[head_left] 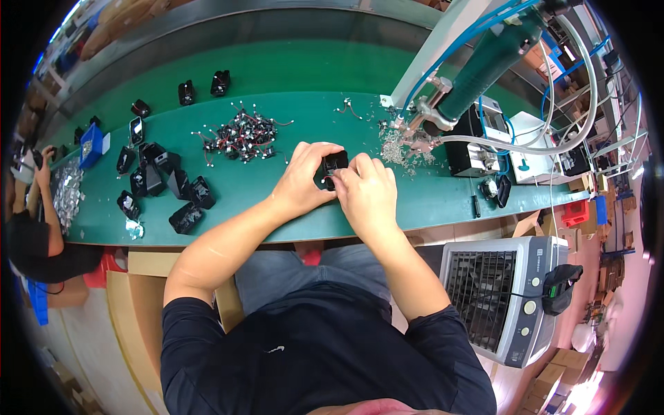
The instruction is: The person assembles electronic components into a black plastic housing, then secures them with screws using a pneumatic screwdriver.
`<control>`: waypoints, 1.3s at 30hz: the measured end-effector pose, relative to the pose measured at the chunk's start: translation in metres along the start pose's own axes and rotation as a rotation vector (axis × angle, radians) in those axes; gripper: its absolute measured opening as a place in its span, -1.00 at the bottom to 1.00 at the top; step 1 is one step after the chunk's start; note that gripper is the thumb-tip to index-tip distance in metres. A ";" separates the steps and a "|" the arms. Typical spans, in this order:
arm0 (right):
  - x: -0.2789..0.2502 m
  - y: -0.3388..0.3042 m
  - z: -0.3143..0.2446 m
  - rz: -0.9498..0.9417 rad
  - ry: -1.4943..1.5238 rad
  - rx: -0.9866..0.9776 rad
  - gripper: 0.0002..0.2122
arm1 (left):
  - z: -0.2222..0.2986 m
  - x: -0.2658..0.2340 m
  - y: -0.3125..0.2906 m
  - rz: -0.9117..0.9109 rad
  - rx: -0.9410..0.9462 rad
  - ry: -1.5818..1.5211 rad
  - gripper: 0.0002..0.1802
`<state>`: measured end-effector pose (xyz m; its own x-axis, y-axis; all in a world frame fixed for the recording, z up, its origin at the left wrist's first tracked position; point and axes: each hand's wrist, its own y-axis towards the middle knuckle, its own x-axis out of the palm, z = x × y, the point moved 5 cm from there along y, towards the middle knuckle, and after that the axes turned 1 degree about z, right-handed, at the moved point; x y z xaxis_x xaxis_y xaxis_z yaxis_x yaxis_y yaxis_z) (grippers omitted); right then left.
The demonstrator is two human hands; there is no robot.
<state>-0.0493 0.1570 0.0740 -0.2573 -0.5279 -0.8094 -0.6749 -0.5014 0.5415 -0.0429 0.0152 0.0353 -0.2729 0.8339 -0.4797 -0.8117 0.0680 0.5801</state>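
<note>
My left hand [303,178] is wrapped round a small black plastic housing [336,162], holding it up over the near part of the green bench. The fingers of my right hand [368,192] are pinched together at the housing's open side. Whatever they grip there is too small and too covered to name. Beyond my left hand lies a heap of small black parts with red and black wires [242,135]. Farther right, small pale pieces [398,149] are scattered on the bench.
More black housings [155,169] lie to the left, near a blue bin [91,146]. At the right stands a green cylinder tool [484,69] with hoses, beside a boxy machine [477,155]. A screwdriver [476,206] lies near the edge. Another person [41,228] works at far left.
</note>
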 end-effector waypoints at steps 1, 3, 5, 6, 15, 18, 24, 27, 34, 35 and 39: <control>0.001 0.000 0.000 0.000 0.001 -0.009 -0.92 | -0.001 0.000 0.000 0.000 -0.003 -0.001 -0.19; 0.005 -0.001 0.000 -0.004 0.007 -0.007 -0.92 | 0.000 -0.001 0.000 0.007 0.035 0.017 -0.18; 0.009 -0.001 0.002 -0.003 0.011 -0.008 -0.92 | -0.003 0.000 -0.001 0.007 0.044 0.021 -0.18; 0.011 -0.001 0.003 0.004 0.033 -0.008 -0.93 | -0.004 0.000 -0.001 0.006 0.054 0.025 -0.17; 0.010 -0.002 0.006 -0.069 0.099 -0.025 -0.92 | -0.010 0.003 -0.003 -0.050 0.028 0.023 -0.14; 0.002 0.004 0.014 -0.144 0.221 0.023 -0.87 | -0.016 0.009 -0.001 -0.028 0.013 -0.033 -0.11; -0.114 0.085 0.018 0.688 0.137 -0.245 -0.43 | -0.014 0.002 -0.007 -0.109 -0.210 -0.038 -0.08; -0.131 0.138 0.042 0.704 0.334 -0.032 -0.17 | -0.009 0.002 -0.003 -0.151 -0.255 -0.037 -0.10; -0.112 0.162 0.039 0.596 1.046 0.347 -0.44 | -0.010 0.010 -0.006 -0.212 0.012 0.078 -0.37; -0.105 0.158 0.044 0.576 1.142 0.348 -0.45 | -0.011 0.011 -0.006 -0.204 0.017 0.097 -0.43; -0.097 0.128 0.035 0.481 1.344 0.252 -0.20 | -0.014 0.011 -0.009 -0.219 0.006 0.135 -0.49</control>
<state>-0.1349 0.1680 0.2137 0.2451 -0.9104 0.3333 -0.8499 -0.0364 0.5257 -0.0458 0.0158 0.0157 -0.1577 0.7184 -0.6775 -0.8563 0.2422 0.4562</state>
